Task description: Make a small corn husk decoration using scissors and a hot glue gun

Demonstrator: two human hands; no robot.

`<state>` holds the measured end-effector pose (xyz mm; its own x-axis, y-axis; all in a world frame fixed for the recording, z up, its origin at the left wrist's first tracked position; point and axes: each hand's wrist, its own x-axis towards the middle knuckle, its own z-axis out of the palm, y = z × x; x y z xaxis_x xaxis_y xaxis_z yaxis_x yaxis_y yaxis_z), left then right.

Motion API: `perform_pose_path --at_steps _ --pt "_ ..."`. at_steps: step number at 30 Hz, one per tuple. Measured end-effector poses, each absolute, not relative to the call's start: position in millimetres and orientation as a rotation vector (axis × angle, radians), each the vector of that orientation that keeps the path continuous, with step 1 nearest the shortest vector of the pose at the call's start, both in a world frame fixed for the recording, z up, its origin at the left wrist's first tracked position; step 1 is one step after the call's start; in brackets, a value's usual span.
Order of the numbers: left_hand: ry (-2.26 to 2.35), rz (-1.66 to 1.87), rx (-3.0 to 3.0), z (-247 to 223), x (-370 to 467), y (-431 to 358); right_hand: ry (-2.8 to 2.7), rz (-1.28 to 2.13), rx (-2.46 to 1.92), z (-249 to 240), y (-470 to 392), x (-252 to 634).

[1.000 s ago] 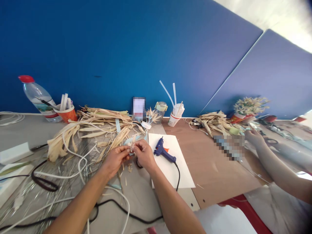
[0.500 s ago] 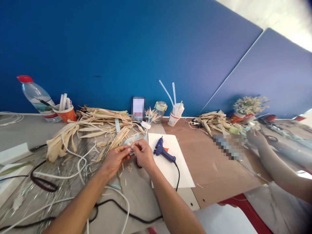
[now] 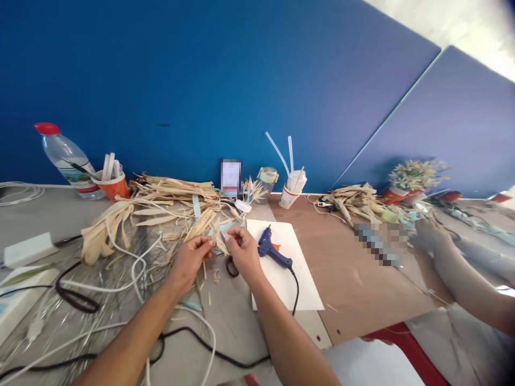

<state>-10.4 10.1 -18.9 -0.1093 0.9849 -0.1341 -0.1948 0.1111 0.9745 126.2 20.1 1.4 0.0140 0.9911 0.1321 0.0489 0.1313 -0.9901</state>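
Between my hands is a small pale piece of dried husk [image 3: 218,239], partly hidden by fingers. My left hand [image 3: 192,260] pinches its left side with thumb and forefinger. My right hand [image 3: 244,251] is closed on something small and pale beside it, too small to name. A blue glue gun [image 3: 273,249] lies on a white sheet [image 3: 277,284] just right of my right hand. Long dried husks [image 3: 173,188] are heaped behind and left of my hands.
Cables [image 3: 139,279] cross the left side. Along the blue wall stand a bottle [image 3: 66,161], an orange cup [image 3: 115,187], a phone [image 3: 230,177], a jar [image 3: 267,182] and a cup with glue sticks [image 3: 290,194]. Another person's hand [image 3: 430,233] is at the right.
My hands have moved slightly apart, and the pale husk piece now shows upright between them. The view has shifted a little.
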Motion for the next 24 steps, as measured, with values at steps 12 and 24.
perform_pose_path --at_steps 12,24 --pt "1.159 1.501 0.890 -21.7 -18.7 18.7 -1.616 1.074 -1.229 3.9 19.0 133.3" --pt "1.188 1.521 0.948 -27.8 -21.8 22.9 -2.520 0.869 -1.569 51.9 -44.8 134.8"
